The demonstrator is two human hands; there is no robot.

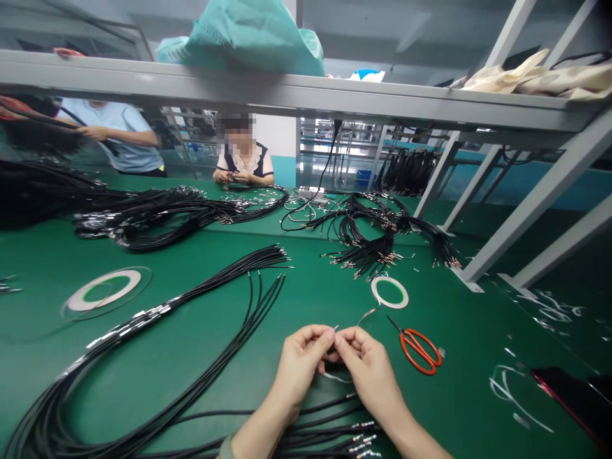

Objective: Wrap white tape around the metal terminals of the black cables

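My left hand [305, 360] and my right hand [366, 363] meet fingertip to fingertip above the green table. Thumbs and forefingers are pinched around a thin black cable, whose small pale tip [336, 327] pokes up between them; most of it is hidden by the fingers. A narrow strip of tape [368, 314] runs from the white tape roll [403, 294] to behind my right hand. Below the fingers hangs a pale strip [337, 378]. Under my wrists lie black cables [325, 421] with metal ends. Orange-handled scissors [421, 349] rest right of my right hand.
A long bundle of black cables [119, 338] curves across the left, near another tape roll [74, 302]. More cable coils [162, 236] lie farther back. Metal posts [507, 210] carry a shelf [382, 102] overhead. Tape scraps [507, 389] lie right. Two people work opposite.
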